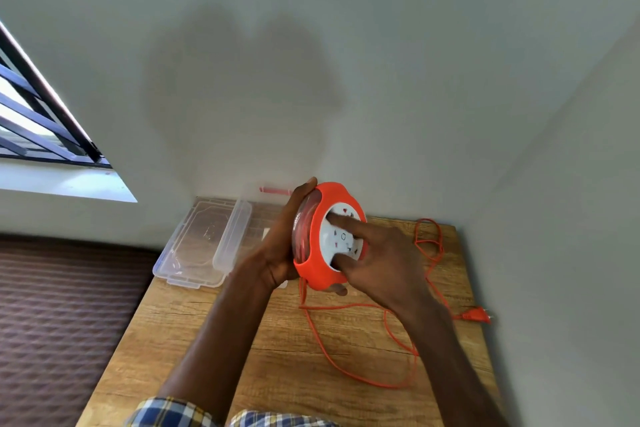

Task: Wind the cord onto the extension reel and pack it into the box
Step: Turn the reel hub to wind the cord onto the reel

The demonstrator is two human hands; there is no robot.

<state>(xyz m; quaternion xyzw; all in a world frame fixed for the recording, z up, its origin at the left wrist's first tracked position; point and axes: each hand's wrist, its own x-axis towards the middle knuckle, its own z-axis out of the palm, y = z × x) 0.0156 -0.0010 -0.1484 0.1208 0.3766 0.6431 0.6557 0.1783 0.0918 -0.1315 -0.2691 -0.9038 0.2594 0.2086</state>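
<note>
The orange extension reel is being held on edge above the wooden worktop, at the centre of the frame. It is being gripped from behind by the left hand, whose fingers are curled round the rim. The white socket face is being pressed by the right hand, with its fingers set into the face's recesses; it seems to be hooked there, though blur is hiding the grip. Part of the orange cord is being seen wound inside the reel, while the rest is lying in loose loops on the worktop at lower right, its plug lying near the right edge. A clear plastic box is lying open at centre left, just beside the left hand.
</note>
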